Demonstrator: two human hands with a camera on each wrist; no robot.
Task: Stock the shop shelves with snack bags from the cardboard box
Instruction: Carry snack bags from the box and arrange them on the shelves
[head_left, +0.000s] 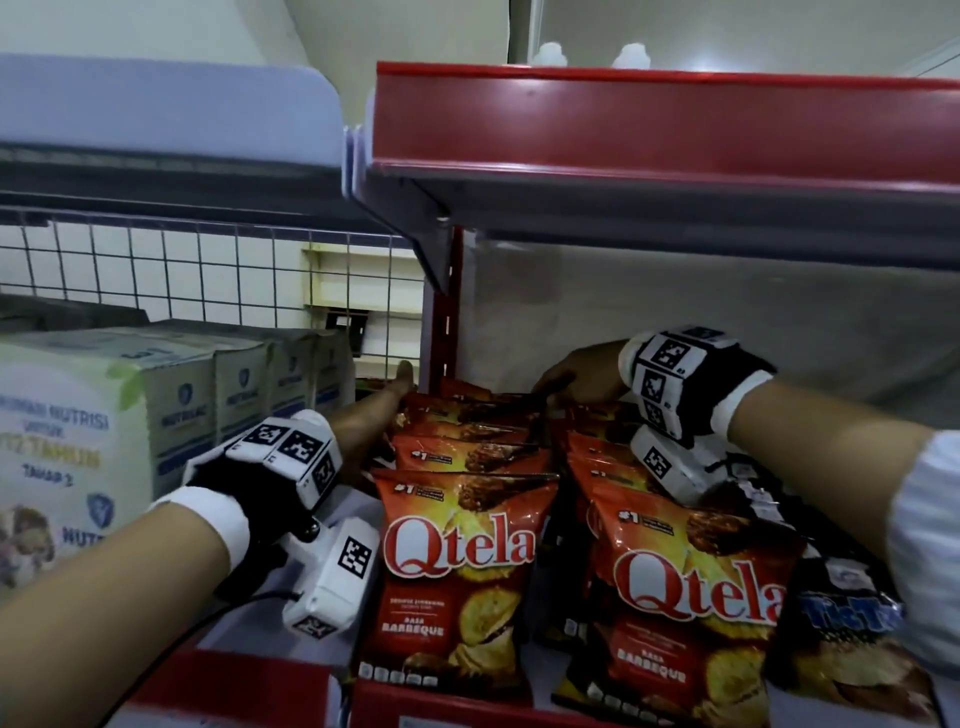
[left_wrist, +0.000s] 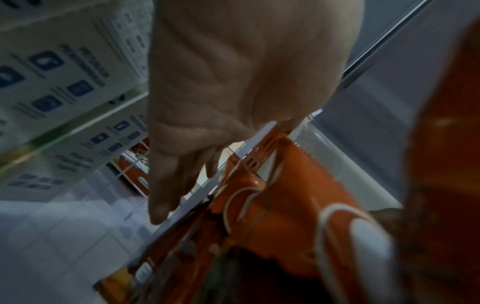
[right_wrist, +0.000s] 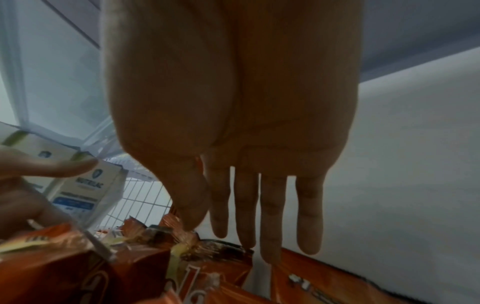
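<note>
Two rows of red Qtela snack bags stand on the shelf, the left row (head_left: 457, 571) and the right row (head_left: 691, 587). My left hand (head_left: 387, 397) reaches deep along the left side of the left row. Its fingers (left_wrist: 166, 185) lie straight against the bags' edges (left_wrist: 259, 205) and hold nothing. At the back of the rows my right hand (head_left: 576, 379) is over the rear bags. Its fingers (right_wrist: 270, 216) are straight behind the bag tops (right_wrist: 213, 248), and the thumb (right_wrist: 192, 205) touches one top. The cardboard box is not in view.
White Nutrilac boxes (head_left: 67, 431) fill the shelf to the left, before a wire grid (head_left: 208, 280). A dark snack bag (head_left: 852, 639) stands right of the Qtela rows. A red upper shelf (head_left: 675, 119) hangs close overhead. The red shelf lip (head_left: 249, 686) runs along the front.
</note>
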